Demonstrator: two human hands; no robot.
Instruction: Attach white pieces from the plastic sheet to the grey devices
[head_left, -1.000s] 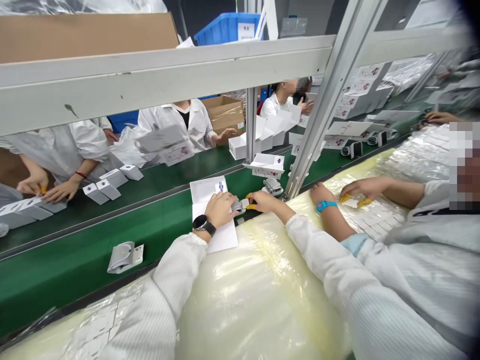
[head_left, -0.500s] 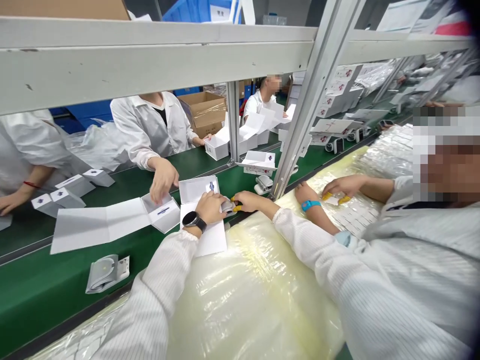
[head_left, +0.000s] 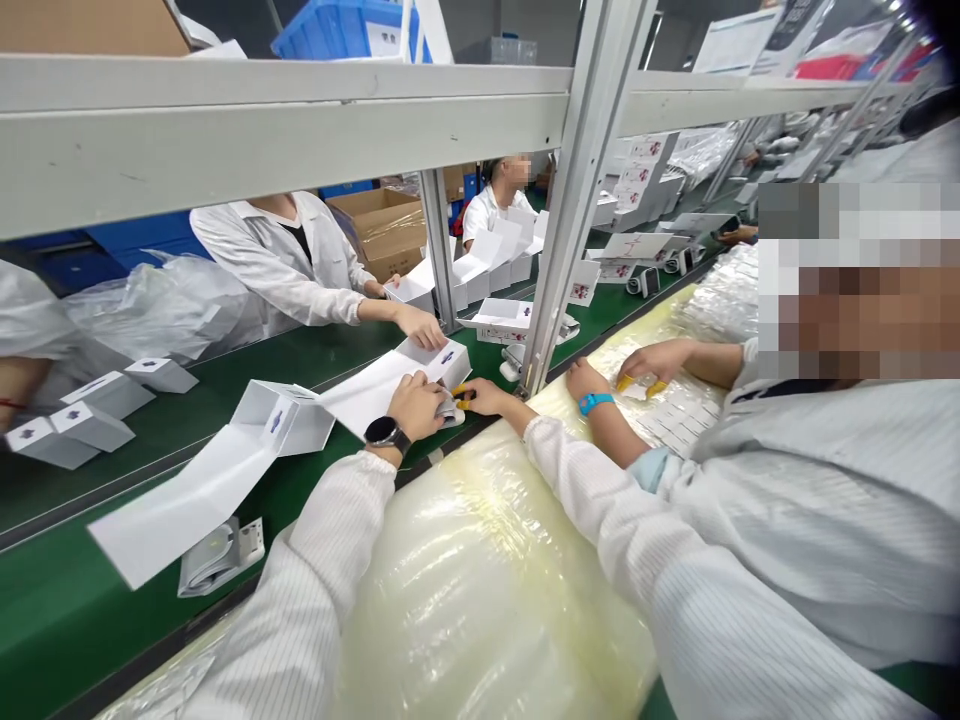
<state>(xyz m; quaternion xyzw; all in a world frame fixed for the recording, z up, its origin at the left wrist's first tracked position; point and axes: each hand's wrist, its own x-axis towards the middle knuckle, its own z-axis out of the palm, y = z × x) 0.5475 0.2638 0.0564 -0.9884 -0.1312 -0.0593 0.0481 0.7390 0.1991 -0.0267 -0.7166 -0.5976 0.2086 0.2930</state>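
My left hand (head_left: pixel 417 406), with a black watch at the wrist, is closed over a small grey folded cuff (head_left: pixel 451 409). My right hand (head_left: pixel 484 396), yellow covers on its fingertips, grips that cuff's right side. Both hands are low over the green belt's near edge. Just beyond them is an open white box (head_left: pixel 454 364), its long lid stretching left behind my left hand. A co-worker's hand (head_left: pixel 421 327) touches this box. Further left, another white box (head_left: pixel 296 418) lies tilted with its lid unfolded. Partly under that lid rests another grey folded cuff (head_left: pixel 212 560).
A metal post (head_left: pixel 574 200) rises just right of my hands, below a white shelf beam (head_left: pixel 285 130). Plastic-wrapped bundles (head_left: pixel 487 540) lie in front of me. At right, a neighbour's hands (head_left: pixel 649 365) work close to my right arm. Small white boxes (head_left: pixel 94 425) stand far left.
The co-worker's hand has gone from the left box to the one beyond my hands. That box's lid now points left, and the left box is tilted. My hands still hold the cuff.
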